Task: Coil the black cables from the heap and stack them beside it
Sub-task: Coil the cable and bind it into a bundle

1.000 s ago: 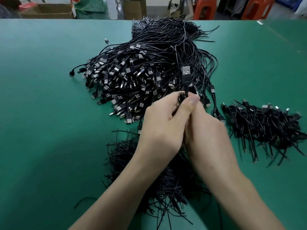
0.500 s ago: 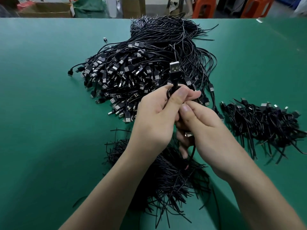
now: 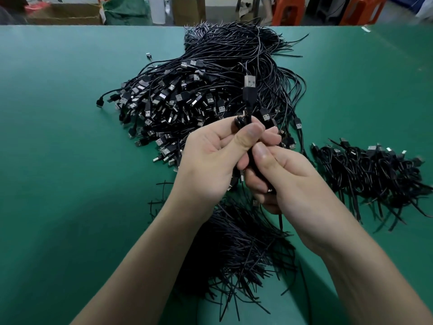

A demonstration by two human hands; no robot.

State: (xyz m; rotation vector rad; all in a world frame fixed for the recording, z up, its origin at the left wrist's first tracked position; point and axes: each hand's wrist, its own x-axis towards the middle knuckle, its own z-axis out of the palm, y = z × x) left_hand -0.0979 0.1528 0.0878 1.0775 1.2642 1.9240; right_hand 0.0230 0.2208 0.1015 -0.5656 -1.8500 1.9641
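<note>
Both hands up over the green table [image 3: 58, 160], centre frame. L hand [image 3: 210, 160] pinches a black cable [image 3: 248, 99] btwn thumb and fingers, a small loop poking out at the top of the grip; the USB plug end stands upright above the thumb. R hand [image 3: 288, 181] just below and touching the L, fingers curled round the lower part of the same cable, thumb pressing on it; a short tail hangs under the R hand. Big heap [image 3: 199, 95] of uncoiled cables lies behind the hands, plugs mostly toward the L side. Stack of coiled cables [image 3: 375, 174] sits R of the heap, near the R hand, apart from it. Pile of thin black wire pieces [image 3: 241, 249] under the forearms. Orange stools [image 3: 289, 8] and cardboard box [image 3: 65, 16] past the far edge.
</note>
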